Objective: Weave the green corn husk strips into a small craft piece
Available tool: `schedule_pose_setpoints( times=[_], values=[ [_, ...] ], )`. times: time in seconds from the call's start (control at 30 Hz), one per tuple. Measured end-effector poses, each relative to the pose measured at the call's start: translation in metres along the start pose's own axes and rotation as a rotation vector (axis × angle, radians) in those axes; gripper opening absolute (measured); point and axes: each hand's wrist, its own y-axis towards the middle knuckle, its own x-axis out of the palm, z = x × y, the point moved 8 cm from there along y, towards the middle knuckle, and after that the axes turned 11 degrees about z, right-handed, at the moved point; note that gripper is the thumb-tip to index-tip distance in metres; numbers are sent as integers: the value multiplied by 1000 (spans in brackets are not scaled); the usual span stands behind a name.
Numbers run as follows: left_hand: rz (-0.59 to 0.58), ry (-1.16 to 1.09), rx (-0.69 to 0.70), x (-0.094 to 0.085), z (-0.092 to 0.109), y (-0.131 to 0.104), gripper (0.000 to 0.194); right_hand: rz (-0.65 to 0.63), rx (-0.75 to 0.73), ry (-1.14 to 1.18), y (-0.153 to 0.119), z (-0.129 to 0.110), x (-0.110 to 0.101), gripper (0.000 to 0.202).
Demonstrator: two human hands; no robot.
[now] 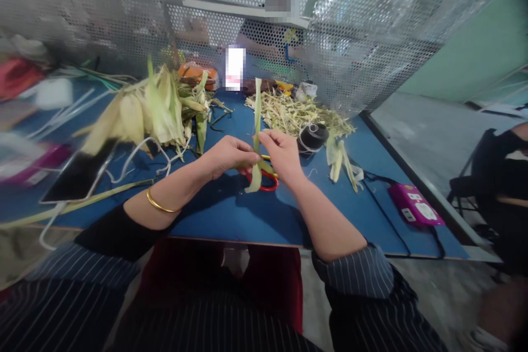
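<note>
Above the red-handled scissors (269,182), both hands, left (240,157) and right (280,149), are pinching a husk strip (258,107) (pale green).

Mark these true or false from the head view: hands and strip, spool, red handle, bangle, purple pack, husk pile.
1. The left hand and right hand both hold the husk strip. True.
2. The black spool stands left of both hands. False: it stands to their right.
3. The strip's lower end covers part of the red handle. True.
4. The gold bangle is on the right arm. False: it is on the left.
5. A purple pack lies near the right edge of the table. True.
6. The husk pile is right of the shreds. False: left.
</note>
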Motion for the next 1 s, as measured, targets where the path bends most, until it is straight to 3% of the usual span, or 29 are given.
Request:
schedule_pose_setpoints(
  times=[0.1, 0.2, 0.4, 0.5, 0.63, 0.77, 0.87, 1.0],
  values=[
    [144, -151, -16, -14, 1, 6, 21, 129, -305, -241, 1, -29, -17, 21],
    [226, -265, -44, -25, 3, 8, 21, 138, -432, -411, -3, -42, -17, 25],
    [268, -316, 5, -33, 7, 9, 17, -82, -423, -596, -9, -28, 6, 28],
    [296, -325, 48, -34, 5, 10, 16, -119, -449, -604, -9, -24, 9, 24],
    [327, -361, 49, -33, 6, 10, 17, -54, -528, -717, -9, -28, 5, 22],
    [271, -475, 7, -29, 10, 7, 14, 141, -606, -735, -16, -48, -8, 23],
    [266, -528, 44, -29, 15, 6, 10, 122, -578, -632, -23, -54, -5, 25],
    [272, -564, 93, -25, 12, 7, 15, -122, -281, -431, -27, -24, 20, 28]
  ],
)
